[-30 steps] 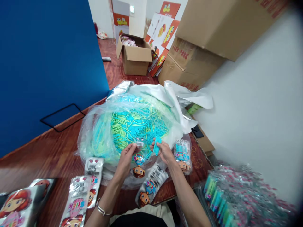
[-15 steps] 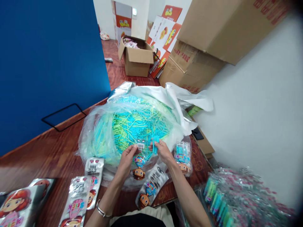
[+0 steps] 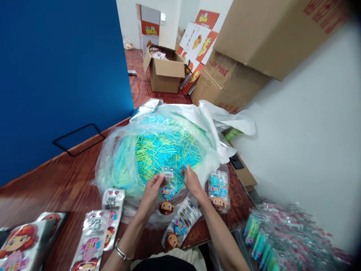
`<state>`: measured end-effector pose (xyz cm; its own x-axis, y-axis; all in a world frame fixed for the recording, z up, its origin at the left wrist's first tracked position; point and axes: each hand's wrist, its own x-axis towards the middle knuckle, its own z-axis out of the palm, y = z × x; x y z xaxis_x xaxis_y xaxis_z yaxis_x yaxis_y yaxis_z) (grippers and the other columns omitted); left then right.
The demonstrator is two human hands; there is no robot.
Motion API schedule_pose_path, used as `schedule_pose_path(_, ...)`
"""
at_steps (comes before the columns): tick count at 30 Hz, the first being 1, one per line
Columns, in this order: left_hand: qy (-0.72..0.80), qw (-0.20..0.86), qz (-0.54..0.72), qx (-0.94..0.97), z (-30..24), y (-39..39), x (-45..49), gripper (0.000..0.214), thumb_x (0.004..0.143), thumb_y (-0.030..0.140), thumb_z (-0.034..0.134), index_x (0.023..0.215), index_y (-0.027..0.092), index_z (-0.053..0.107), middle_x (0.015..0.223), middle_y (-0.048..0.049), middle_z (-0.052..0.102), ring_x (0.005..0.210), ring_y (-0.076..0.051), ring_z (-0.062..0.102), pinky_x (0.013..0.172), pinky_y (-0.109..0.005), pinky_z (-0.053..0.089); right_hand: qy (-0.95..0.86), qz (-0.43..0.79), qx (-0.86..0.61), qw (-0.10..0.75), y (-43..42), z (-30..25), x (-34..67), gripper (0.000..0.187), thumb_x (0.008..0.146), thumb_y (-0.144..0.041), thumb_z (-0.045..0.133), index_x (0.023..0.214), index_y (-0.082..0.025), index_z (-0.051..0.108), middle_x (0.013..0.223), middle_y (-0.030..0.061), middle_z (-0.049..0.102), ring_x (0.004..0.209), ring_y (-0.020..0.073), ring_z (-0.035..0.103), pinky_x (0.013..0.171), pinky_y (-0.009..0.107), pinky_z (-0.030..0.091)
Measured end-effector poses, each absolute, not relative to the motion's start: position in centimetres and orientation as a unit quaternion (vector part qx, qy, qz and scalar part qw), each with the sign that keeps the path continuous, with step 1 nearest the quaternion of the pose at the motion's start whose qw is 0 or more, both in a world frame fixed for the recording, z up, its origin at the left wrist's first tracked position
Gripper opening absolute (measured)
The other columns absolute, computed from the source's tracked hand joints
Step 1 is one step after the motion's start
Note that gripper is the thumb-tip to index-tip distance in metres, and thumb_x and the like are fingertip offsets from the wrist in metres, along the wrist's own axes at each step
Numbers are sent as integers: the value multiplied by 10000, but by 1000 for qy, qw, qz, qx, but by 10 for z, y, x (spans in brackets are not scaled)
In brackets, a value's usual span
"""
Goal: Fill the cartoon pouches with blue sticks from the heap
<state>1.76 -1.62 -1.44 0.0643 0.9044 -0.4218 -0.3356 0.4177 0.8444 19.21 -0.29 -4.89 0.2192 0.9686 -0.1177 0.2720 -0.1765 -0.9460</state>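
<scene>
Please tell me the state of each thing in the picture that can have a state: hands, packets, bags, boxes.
left hand: closed on the small packet, holding its top
right hand: fingers at the packet's mouth
small packet: held up, mouth open
big clear bag: open, full of blue and green sticks
filled packet: lying flat
cardboard box: flaps open

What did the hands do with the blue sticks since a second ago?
The right hand held a small bunch of blue sticks up beside the pouch; now it has lowered them against the pouch's open top, and the bunch is mostly hidden. The left hand kept its grip on the pouch. The big bag of sticks and the filled pouch stayed put.
</scene>
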Motion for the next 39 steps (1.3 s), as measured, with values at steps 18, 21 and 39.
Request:
schedule_pose_path(18, 446, 746, 443, 218, -3, -11, 17, 255, 587, 239, 748, 790, 150, 622, 834, -48, 714, 742, -160, 658, 702, -255, 493, -639, 275, -551, 460, -38, -11, 182, 163, 916, -252, 311, 1026, -236, 431, 905, 52, 618, 872, 178, 596, 799, 341, 464)
schedule_pose_path(21, 458, 749, 435, 203, 1, -10, 19, 292, 594, 233, 751, 842, 151, 619, 830, -59, 716, 752, -171, 663, 700, -267, 502, -645, 262, -556, 454, -40, -11, 183, 170, 918, -232, 305, 1044, -233, 419, 911, 59, 616, 885, 176, 598, 797, 336, 469)
schedule_pose_path(39, 461, 744, 439, 203, -5, -11, 23, 284, 632, 339, 716, 826, 142, 649, 815, -70, 719, 735, -192, 665, 642, -264, 494, -674, 207, -544, 455, -44, -17, 191, 203, 911, -186, 308, 1083, -228, 407, 931, 65, 620, 891, 169, 612, 792, 340, 499)
